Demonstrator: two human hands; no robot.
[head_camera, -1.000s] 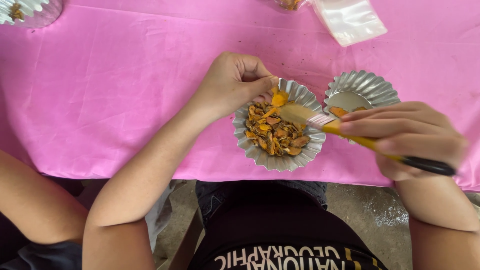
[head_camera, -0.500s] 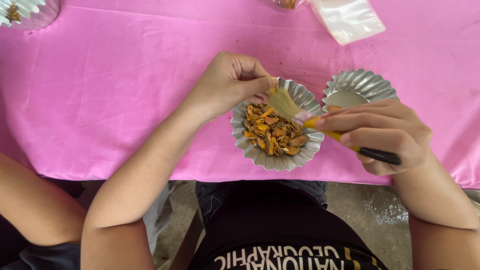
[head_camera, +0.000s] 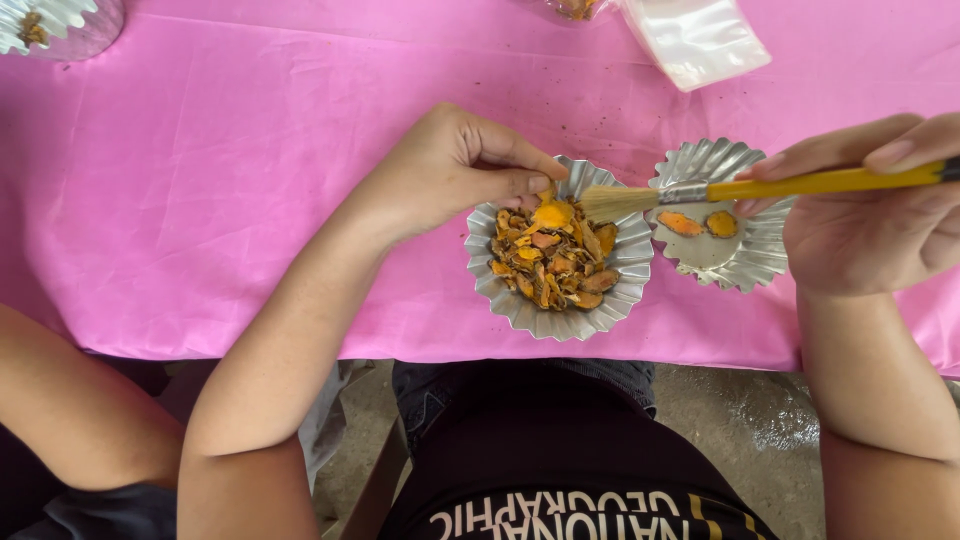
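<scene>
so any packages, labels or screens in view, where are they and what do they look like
Clear plastic bag: top edge of the pink table, right of centre, flat, see-through with a whitish cast, cut off by the frame.
Second clear packet: just left of it at the top edge, brownish-orange pieces inside, mostly out of frame.
No screens or signs. The only lettering is a white print on the person's black shirt.

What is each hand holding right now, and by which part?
The right hand holds a yellow-handled brush by its handle. The left hand pinches an orange piece over the full foil cup.
</scene>
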